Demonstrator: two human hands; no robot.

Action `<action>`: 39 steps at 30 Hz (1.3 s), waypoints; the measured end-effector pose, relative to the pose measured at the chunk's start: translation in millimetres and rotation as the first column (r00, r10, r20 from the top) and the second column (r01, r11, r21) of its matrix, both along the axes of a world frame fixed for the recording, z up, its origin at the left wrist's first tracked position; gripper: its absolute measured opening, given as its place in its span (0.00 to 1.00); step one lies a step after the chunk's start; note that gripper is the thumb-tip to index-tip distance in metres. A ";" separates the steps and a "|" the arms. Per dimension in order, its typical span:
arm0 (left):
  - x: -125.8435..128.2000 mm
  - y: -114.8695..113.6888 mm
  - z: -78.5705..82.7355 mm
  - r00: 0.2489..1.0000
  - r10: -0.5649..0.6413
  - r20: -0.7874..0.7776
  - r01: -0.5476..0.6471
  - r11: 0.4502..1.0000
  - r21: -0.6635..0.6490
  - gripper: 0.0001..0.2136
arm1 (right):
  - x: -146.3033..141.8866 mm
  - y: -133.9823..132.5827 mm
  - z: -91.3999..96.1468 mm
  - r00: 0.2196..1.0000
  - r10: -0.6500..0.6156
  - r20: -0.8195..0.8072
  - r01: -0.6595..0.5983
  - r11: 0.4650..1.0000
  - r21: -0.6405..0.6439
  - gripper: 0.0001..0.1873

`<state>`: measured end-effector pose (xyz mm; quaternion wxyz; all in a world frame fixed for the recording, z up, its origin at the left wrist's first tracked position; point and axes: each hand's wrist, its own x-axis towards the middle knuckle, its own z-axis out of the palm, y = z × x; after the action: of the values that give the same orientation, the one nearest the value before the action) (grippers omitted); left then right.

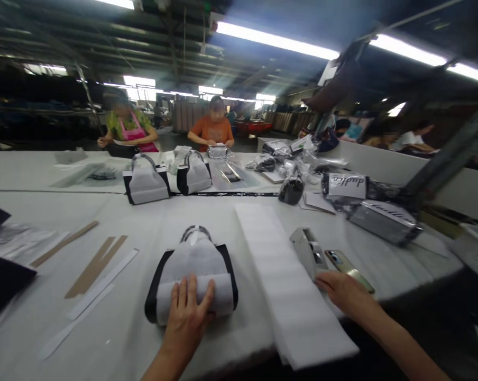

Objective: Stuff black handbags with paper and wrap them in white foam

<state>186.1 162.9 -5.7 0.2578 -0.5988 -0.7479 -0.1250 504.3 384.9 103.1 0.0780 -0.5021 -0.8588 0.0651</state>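
A black handbag (150,296) stands on the table right before me, with white foam sheet (201,259) wrapped over its front and round its handles. My left hand (187,312) lies flat on the lower flap of that foam, fingers spread, pressing it against the bag. At the near end of a grey tape dispenser (308,248), my right hand (344,291) has its fingers pinched together. Whatever is between those fingertips is too small to make out. A stack of long white foam sheets (282,280) lies between the bag and the dispenser.
A phone (350,270) lies right of the dispenser. Brown card strips (94,267) and white strips (104,283) are at left. Two foam-wrapped bags (147,182) stand farther back. Plastic-wrapped bags (385,219) fill the right. Two people (211,127) work across the table.
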 end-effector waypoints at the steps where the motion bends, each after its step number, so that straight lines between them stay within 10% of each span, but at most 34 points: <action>1: 0.7 -0.1 1.7 0.999 -0.001 0.032 0.001 1.000 0.004 0.33 | -23.6 -11.2 22.0 0.982 0.189 -0.017 -0.190 0.978 -0.083 0.12; 3: 1.3 -0.6 2.5 0.996 -0.007 0.090 0.005 1.000 0.019 0.33 | -70.5 -37.3 65.1 0.875 0.472 -0.102 -0.483 0.846 -0.226 0.14; 6: -0.4 -0.8 -0.7 0.989 -0.023 0.145 0.017 0.999 0.045 0.32 | -132.2 -65.1 108.5 0.644 0.726 -0.243 -0.742 0.513 -0.432 0.15; 10: -4.4 0.6 -6.0 0.987 -0.031 0.158 0.024 0.999 0.040 0.31 | -192.6 -61.0 110.1 0.389 0.905 -0.171 -0.826 0.260 -0.501 0.10; 17: -3.9 2.9 -7.8 0.984 -0.006 0.178 -0.002 0.999 0.048 0.29 | -270.7 -31.2 59.2 0.143 0.946 0.290 -0.850 0.268 -0.453 0.05; 27: -2.0 8.2 -7.3 0.978 -0.042 0.206 0.009 0.987 0.159 0.30 | -303.7 -19.3 19.7 0.103 0.926 0.364 -0.861 0.267 -0.434 0.04; 39: 1.7 8.0 -8.3 0.991 -0.011 0.134 -0.004 0.993 0.114 0.35 | -295.9 3.4 9.0 0.363 0.928 0.082 -0.759 0.345 -0.552 0.14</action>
<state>187.8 170.9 -14.1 0.2405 -0.5746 -0.7541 -0.2081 208.4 388.3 112.1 -0.2490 0.0251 -0.9511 0.1813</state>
